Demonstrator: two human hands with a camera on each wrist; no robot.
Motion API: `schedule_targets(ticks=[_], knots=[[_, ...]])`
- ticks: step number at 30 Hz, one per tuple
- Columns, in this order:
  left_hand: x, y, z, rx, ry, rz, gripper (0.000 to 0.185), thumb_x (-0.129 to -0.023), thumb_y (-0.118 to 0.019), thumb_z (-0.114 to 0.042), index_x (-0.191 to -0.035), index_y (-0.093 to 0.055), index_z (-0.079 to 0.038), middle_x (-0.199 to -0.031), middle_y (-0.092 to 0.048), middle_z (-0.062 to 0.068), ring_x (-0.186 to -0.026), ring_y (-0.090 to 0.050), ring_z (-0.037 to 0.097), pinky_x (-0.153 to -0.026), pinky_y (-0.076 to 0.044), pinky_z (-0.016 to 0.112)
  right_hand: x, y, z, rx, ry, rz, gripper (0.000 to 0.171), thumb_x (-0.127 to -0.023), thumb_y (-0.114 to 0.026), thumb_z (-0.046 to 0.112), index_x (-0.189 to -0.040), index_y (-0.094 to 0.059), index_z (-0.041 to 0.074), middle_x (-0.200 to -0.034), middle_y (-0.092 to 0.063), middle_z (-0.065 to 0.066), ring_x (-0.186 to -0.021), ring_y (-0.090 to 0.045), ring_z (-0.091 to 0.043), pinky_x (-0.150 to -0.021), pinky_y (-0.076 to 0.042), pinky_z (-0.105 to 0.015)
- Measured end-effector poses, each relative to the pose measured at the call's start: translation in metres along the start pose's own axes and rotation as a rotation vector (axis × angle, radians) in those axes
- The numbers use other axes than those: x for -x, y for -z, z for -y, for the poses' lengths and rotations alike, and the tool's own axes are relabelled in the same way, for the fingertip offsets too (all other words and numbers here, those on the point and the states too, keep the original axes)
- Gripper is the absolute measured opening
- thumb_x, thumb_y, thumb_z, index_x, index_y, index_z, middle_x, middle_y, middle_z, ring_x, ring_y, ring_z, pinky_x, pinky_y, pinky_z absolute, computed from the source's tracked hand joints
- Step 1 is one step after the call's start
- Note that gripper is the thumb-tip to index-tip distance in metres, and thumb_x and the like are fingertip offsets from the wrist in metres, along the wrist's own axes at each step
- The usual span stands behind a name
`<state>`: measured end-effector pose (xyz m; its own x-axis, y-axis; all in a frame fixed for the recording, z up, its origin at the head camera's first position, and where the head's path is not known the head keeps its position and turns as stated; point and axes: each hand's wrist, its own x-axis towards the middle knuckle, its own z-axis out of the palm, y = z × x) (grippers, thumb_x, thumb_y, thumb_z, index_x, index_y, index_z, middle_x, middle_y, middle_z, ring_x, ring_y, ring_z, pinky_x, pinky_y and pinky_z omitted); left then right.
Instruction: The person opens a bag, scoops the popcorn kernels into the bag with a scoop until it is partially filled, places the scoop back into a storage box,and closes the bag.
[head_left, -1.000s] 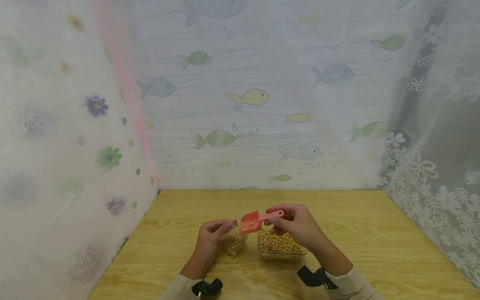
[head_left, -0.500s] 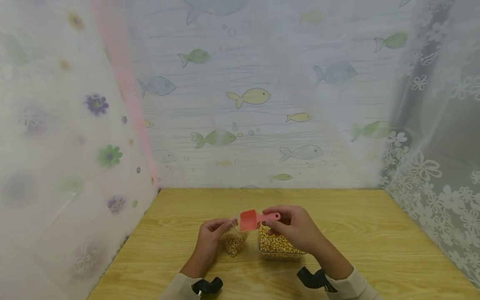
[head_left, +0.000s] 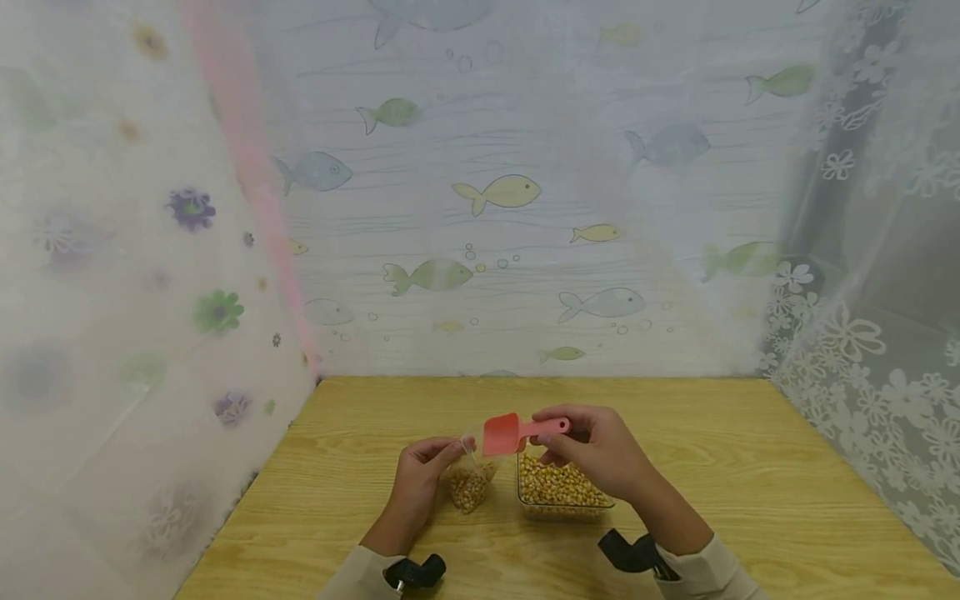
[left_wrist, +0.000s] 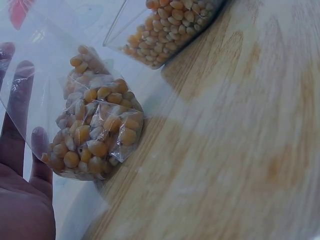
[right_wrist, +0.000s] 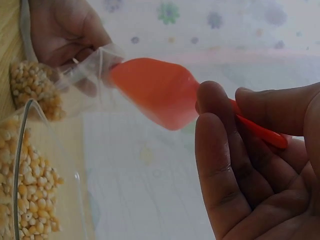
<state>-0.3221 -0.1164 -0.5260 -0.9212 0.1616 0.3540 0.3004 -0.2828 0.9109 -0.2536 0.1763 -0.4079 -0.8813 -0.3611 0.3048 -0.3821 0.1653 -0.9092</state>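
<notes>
My left hand (head_left: 420,475) pinches the top of a small clear plastic bag (head_left: 469,483) partly filled with corn kernels (left_wrist: 95,130), standing on the wooden table (head_left: 720,483). My right hand (head_left: 592,450) grips the handle of a small red scoop (head_left: 501,433), tipped with its mouth at the bag's opening (right_wrist: 100,62). In the right wrist view the scoop (right_wrist: 155,92) points into the open bag mouth. A clear rectangular container (head_left: 558,492) of corn kernels sits on the table just right of the bag, under my right hand.
Sheer curtains with fish (head_left: 498,193) and flower (head_left: 217,312) prints close off the back and left; lace curtain (head_left: 862,350) hangs at the right. Bare wooden table lies all around the bag and container.
The scoop has tilted up further, mouth down toward the bag, and the kernel seen in it a second ago is gone. Left hand and bag have stayed put.
</notes>
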Motion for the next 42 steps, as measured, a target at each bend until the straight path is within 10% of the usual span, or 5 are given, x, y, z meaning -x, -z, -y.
schedule_targets(ticks=[42], knots=[[0.001,-0.001,-0.005,-0.006,0.03,-0.018,0.027,-0.098,-0.072,-0.014,-0.111,-0.074,0.01,-0.107,-0.08,0.008,-0.111,-0.074,0.022,-0.101,-0.056,0.033,0.028,0.069,-0.067,-0.175,-0.198,0.092,0.052,-0.103,-0.067,0.018,-0.142,-0.053,-0.013,-0.114,-0.077,-0.019,-0.091,-0.077,-0.025,-0.083,-0.064,-0.045]])
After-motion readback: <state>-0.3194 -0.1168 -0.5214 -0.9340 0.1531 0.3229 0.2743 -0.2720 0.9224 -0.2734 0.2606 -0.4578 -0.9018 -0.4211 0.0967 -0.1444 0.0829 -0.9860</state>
